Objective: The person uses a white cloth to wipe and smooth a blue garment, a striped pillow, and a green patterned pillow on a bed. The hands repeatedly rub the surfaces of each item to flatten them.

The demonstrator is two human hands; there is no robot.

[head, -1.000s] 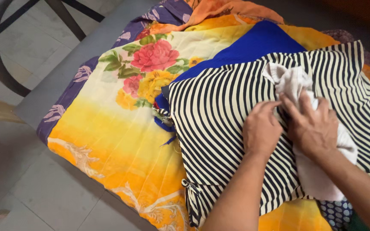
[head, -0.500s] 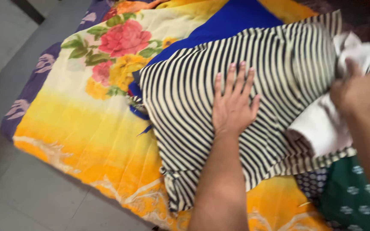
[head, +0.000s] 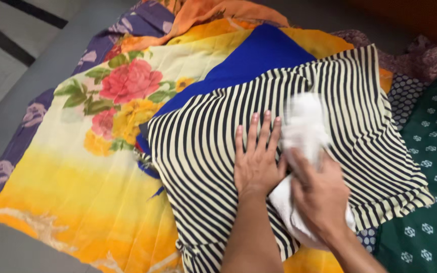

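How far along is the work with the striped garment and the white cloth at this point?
Done: the striped garment lies spread over the blue fabric on the floral bedsheet. In hand: the left hand presses flat on the stripes, and the right hand grips the white cloth, which is motion-blurred. Left: the garment is unfolded, its lower edge rumpled; the white cloth is bunched, not laid flat.

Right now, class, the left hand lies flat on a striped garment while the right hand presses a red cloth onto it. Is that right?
Not quite. The cloth is white, not red, as the head view shows. The rest holds: the left hand lies flat on the striped garment while the right hand presses the cloth onto it.
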